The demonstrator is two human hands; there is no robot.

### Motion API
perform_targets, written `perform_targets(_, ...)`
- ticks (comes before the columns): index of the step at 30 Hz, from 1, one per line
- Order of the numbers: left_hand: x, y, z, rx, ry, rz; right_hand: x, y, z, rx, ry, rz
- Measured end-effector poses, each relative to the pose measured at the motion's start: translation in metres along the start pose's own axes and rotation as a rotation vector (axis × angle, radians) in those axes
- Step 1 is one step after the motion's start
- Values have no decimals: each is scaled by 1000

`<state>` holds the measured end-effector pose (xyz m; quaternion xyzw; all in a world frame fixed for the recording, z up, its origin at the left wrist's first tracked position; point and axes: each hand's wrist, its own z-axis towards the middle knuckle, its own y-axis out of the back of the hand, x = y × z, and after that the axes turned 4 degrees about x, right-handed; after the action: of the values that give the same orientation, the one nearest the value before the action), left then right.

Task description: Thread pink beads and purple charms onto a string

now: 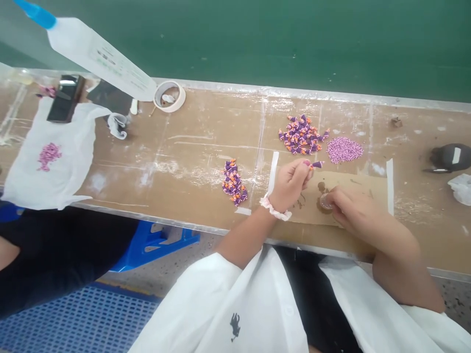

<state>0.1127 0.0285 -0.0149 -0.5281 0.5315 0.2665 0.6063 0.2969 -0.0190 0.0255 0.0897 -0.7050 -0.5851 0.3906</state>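
Observation:
My left hand [290,182] is closed, pinching a small purple-and-orange figurine [317,165] by one end. Over a taped-down brown sheet [358,179], my right hand [353,208] is closed on a small round clear piece [325,201]. That piece sits low against the sheet, beside dark wet-looking spots [322,187]. Beyond my hands lies a pile of similar purple figurines [302,136], with a heap of tiny pink pieces [344,150] to its right. A smaller group of figurines [234,184] rests left of my left wrist.
On the left stand a white bottle with a blue tip [99,59] and a tape roll [178,101]. Farther left, a phone [66,98] and pink bits [49,156] lie on a white plastic bag [79,166]. A dark rounded object [451,157] is at right. Another person's dark-clothed leg [73,245] shows lower left.

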Motion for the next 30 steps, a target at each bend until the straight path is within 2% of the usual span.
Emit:
perform_targets(2, -1, -2, -1, 16, -69, 155, 0, 3, -1, -33, -26, 68)
perform_targets(4, -3, -3, -3, 34, -169, 341, 0, 7, -3, -134, -78, 188)
perform_targets(9, 1, -4, -3, 173, -354, 689, 6, 9, -1, -677, -185, 567)
perform_targets(11, 5, -4, -4, 220, -364, 768, 8, 7, 1, -775, -184, 693)
perform_targets(14, 7, -6, -6, 267, -377, 788, 7, 3, 4, -736, -155, 920)
perform_targets(18, 5, -10, -9, 315, -423, 688, 6, 0, 5, -658, -196, 1123)
perform_targets(20, 3, -11, -11, 311, -415, 643, 8, -2, 6, -645, -199, 1152)
perform_targets(26, 7, -16, -15, 263, -270, 463, 15, -14, 11, -680, -228, 1142)
perform_targets(30, 13, -17, -13, 328, -155, 209, 17, -15, 12, -659, -170, 1159)
